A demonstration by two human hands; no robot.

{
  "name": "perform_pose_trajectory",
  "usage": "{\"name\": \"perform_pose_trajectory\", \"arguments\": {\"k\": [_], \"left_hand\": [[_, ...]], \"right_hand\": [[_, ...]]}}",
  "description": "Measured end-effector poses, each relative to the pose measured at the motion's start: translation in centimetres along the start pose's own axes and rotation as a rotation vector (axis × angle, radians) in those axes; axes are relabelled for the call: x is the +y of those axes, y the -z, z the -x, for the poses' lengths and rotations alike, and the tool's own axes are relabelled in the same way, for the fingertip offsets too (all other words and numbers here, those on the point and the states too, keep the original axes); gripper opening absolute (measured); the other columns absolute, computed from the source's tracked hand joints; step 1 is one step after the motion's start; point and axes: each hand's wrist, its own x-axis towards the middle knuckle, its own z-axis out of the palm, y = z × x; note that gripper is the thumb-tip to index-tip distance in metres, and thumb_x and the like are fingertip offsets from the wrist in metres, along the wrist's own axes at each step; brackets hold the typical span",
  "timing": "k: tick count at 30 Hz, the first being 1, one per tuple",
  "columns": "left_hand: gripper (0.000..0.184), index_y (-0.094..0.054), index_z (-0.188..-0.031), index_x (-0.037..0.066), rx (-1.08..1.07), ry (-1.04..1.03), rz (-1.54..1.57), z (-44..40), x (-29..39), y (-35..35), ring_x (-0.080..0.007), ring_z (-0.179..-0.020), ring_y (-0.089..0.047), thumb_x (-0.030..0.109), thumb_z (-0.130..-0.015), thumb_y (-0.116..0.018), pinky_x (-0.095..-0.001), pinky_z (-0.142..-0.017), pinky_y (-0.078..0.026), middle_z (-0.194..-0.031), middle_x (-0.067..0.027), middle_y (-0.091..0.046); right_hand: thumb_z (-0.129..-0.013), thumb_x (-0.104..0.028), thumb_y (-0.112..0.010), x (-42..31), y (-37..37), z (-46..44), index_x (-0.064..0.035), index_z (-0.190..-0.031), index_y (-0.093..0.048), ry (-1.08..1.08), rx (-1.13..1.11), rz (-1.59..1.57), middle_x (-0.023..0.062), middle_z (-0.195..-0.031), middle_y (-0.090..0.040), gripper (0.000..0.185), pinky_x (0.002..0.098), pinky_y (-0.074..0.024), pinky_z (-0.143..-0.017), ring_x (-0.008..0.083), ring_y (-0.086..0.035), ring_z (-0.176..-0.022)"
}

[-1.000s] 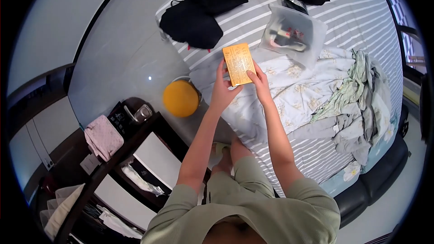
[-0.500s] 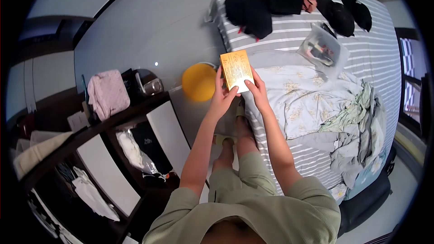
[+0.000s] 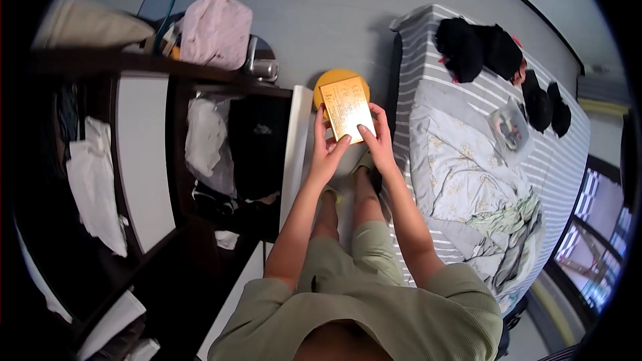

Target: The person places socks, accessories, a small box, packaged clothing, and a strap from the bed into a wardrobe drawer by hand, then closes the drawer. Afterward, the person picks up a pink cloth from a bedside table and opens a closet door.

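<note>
Between my two hands is a small yellow box [image 3: 346,103] with printed text on its upper face and a bright glare near its lower edge. My left hand [image 3: 326,144] grips its left side, thumb on the near lower corner. My right hand [image 3: 378,135] holds the right side, thumb lying on the face. The fingers beneath the box are mostly hidden. Just beyond the box, partly covered by it, is a round yellow stool [image 3: 339,75] on the floor.
At left stands a dark open cabinet [image 3: 204,83] with clothes in its compartments; a pink bag [image 3: 217,30] and a metallic cup [image 3: 265,69] sit on top. On the right, the striped bed [image 3: 428,47] carries a rumpled quilt [image 3: 448,154], black caps [image 3: 537,103] and a clear plastic container [image 3: 508,130].
My view has turned toward the cabinet, so the bed shifts right and the cabinet comes closer to centre. The box stays in both hands and now overlaps the yellow stool.
</note>
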Motion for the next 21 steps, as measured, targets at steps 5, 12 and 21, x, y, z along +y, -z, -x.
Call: {"name": "perform_pose_trajectory", "arguments": {"k": [5, 12, 21], "left_hand": [[0.072, -0.004, -0.136, 0.010, 0.151, -0.124, 0.062, 4.1, 1.1, 4.7, -0.0238, -0.115, -0.039, -0.001, -0.081, -0.049, -0.0333, -0.092, -0.037, -0.129, -0.0153, -0.027], [0.068, -0.004, -0.136, 0.009, 0.317, -0.199, 0.240, 8.8, 1.1, 10.6, -0.0217, -0.116, -0.037, -0.002, -0.084, -0.045, -0.0330, -0.094, -0.035, -0.129, -0.0149, -0.028], [0.059, -0.007, -0.136, 0.008, 0.631, -0.158, 0.243, 15.8, 1.3, 17.8, -0.0193, -0.107, -0.044, 0.006, -0.089, -0.042, -0.0285, -0.084, -0.041, -0.126, -0.0138, -0.033]], "right_hand": [[-0.081, -0.006, -0.053, 0.5, -6.0, 1.1, -0.0084, -0.120, -0.034, -0.059, -0.169, 0.078, 0.0061, -0.093, -0.056, 0.043, 0.0214, -0.0443, -0.066, 0.0102, -0.053, -0.082], [-0.081, -0.008, -0.055, 2.3, -13.2, 2.8, -0.0064, -0.120, -0.035, -0.146, -0.343, 0.209, 0.0058, -0.091, -0.057, 0.044, 0.0207, -0.0421, -0.061, 0.0095, -0.052, -0.078], [-0.082, -0.004, -0.055, 8.6, -20.4, 5.6, -0.0016, -0.105, -0.040, -0.309, -0.610, 0.113, 0.0095, -0.096, -0.054, 0.027, 0.0236, -0.0463, -0.070, 0.0127, -0.055, -0.082]]}}
